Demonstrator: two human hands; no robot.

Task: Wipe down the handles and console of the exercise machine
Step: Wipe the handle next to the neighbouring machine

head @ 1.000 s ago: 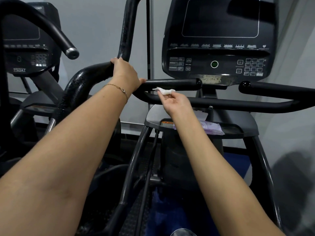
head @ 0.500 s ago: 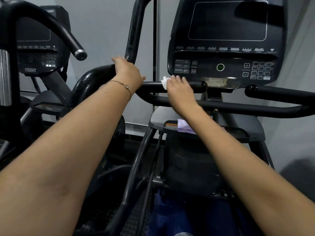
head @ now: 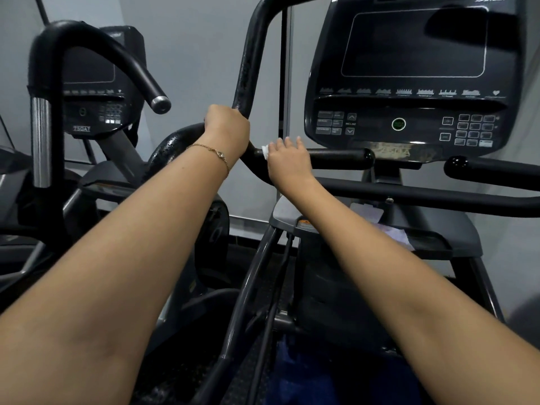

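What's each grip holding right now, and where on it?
Left grip wraps the tall handle at its lower bend. Right grip presses a white wipe onto the left end of the short handle; only the wipe's edge shows.

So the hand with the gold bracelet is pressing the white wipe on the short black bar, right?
No. The head view shows the other one, the right hand, pressing the white wipe on the short black bar. The left hand, with the gold bracelet, grips the curved handle.
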